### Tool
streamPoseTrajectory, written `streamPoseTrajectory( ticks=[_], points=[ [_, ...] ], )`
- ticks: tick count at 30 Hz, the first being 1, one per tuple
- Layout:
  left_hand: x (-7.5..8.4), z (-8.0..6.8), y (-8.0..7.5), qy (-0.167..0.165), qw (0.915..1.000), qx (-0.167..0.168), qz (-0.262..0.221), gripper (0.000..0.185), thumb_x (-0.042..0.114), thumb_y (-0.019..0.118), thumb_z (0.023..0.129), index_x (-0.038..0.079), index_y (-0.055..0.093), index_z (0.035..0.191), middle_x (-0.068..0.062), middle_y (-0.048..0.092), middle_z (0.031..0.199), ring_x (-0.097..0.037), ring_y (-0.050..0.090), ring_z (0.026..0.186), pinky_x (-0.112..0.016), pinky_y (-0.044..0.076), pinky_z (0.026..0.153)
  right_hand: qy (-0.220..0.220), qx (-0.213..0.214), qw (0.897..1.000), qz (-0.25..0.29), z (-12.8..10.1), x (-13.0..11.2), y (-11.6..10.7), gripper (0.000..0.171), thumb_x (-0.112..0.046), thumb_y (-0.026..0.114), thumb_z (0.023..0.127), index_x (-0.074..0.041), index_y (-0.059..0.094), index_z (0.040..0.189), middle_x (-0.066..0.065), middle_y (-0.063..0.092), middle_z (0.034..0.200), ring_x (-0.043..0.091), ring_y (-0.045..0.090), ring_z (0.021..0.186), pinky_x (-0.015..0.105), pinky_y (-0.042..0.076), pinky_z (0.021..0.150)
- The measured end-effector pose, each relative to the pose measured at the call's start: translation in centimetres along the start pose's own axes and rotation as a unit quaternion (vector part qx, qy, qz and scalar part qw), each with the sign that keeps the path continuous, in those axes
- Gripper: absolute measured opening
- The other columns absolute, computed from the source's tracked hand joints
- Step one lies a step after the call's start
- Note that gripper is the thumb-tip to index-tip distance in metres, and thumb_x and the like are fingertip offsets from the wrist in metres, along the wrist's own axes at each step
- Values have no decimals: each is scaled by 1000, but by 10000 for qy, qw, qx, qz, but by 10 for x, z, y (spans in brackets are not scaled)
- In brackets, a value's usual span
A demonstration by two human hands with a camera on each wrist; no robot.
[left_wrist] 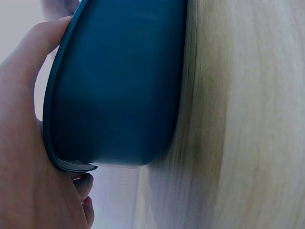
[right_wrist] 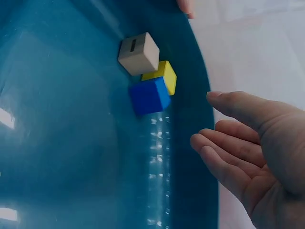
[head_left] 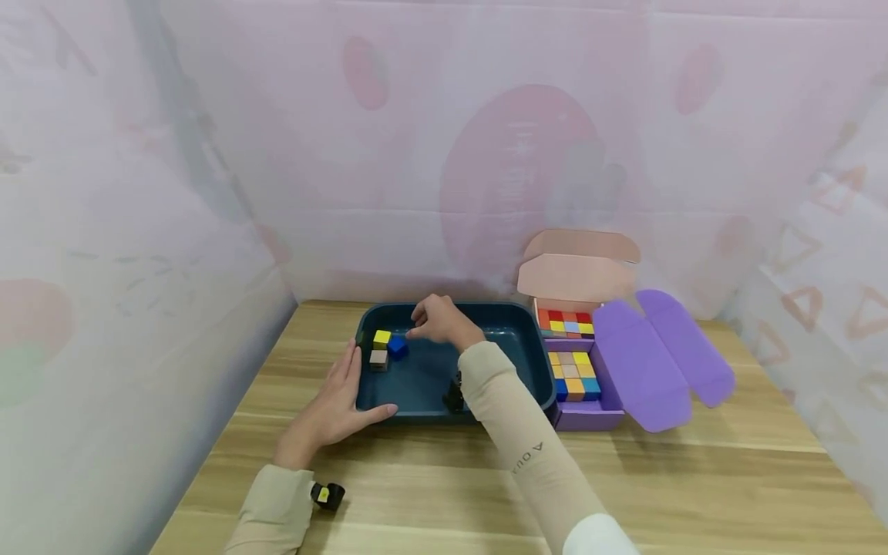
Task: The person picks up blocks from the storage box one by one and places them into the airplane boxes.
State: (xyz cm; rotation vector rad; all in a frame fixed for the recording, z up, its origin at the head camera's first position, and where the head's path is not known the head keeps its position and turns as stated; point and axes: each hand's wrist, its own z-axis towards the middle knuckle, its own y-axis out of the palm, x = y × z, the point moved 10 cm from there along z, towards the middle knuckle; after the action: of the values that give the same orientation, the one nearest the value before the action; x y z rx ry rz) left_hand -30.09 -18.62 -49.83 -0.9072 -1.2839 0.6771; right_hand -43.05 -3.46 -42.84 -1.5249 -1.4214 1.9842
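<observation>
My left hand (head_left: 335, 401) rests on the near left corner of a dark teal tray (head_left: 430, 418), its thumb along the front rim and its fingers along the left side. The left wrist view shows that hand lying over the tray's rim (left_wrist: 51, 95). Above the tray's back half hovers my right hand (head_left: 444, 322), fingers loosely bent and apart, holding nothing in the right wrist view. Just left of it sit a blue cube (right_wrist: 148, 97), a yellow cube (head_left: 382, 338) and a natural wood cube (right_wrist: 139, 53) with a dark mark, close together on the tray floor.
Right of the tray stands an open purple box (head_left: 590, 420) with several coloured cubes, its lid (head_left: 652, 362) folded out to the right. Behind it is an open pink box (head_left: 579, 276), also holding cubes. A patterned cloth wall (head_left: 388, 154) rises behind the wooden table (head_left: 416, 493).
</observation>
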Motion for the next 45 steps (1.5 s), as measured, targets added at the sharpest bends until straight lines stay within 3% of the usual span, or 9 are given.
streamPoseTrajectory(
  ticks=[13, 20, 28, 36, 42, 45],
  points=[
    [7, -5, 1, 43, 9999, 17, -97, 131, 80, 65, 86, 2, 0, 169, -15, -10, 179, -50, 6, 164, -73, 21, 126, 475, -248, 9983, -216, 15, 7, 38, 47, -25, 83, 94, -6, 71, 135, 8, 74, 126, 23, 69, 117, 40, 60, 103],
    [11, -3, 5, 112, 9998, 10, -139, 131, 80, 65, 86, 2, 0, 169, -15, -10, 179, -50, 5, 164, -73, 21, 126, 777, -333, 9958, -356, 16, 14, 44, 48, -28, 84, 92, -9, 72, 135, 7, 72, 125, 22, 69, 110, 38, 61, 100],
    [14, 0, 6, 97, 9998, -66, -144, 132, 80, 66, 86, 2, 0, 169, -15, -11, 179, -49, 4, 164, -71, 19, 127, 810, -351, 9952, -422, 15, 16, 45, 41, -25, 84, 93, -10, 75, 129, 7, 74, 123, 20, 70, 103, 38, 62, 98],
    [13, 2, 7, 96, 9998, -59, -170, 132, 80, 66, 86, 2, -1, 169, -14, -11, 179, -49, 5, 164, -72, 19, 127, 659, -350, 9961, -469, 12, 10, 37, 33, -24, 84, 93, -10, 79, 122, 6, 73, 119, 18, 66, 103, 36, 62, 96],
    [15, 5, 5, 142, 9997, -60, -198, 133, 80, 66, 85, 2, -1, 169, -12, -13, 179, -49, 5, 164, -72, 19, 127, 316, -216, 9975, -595, 6, 0, 15, 32, -24, 84, 93, -8, 79, 121, 5, 73, 117, 20, 63, 111, 36, 61, 97],
    [15, 5, 5, 134, 9997, -71, -194, 133, 80, 66, 85, 2, -2, 169, -12, -13, 179, -50, 6, 164, -73, 20, 126, 98, -196, 9980, -593, 1, -7, 3, 34, -24, 84, 93, -6, 78, 121, 8, 75, 117, 21, 69, 107, 36, 62, 96]
  ],
)
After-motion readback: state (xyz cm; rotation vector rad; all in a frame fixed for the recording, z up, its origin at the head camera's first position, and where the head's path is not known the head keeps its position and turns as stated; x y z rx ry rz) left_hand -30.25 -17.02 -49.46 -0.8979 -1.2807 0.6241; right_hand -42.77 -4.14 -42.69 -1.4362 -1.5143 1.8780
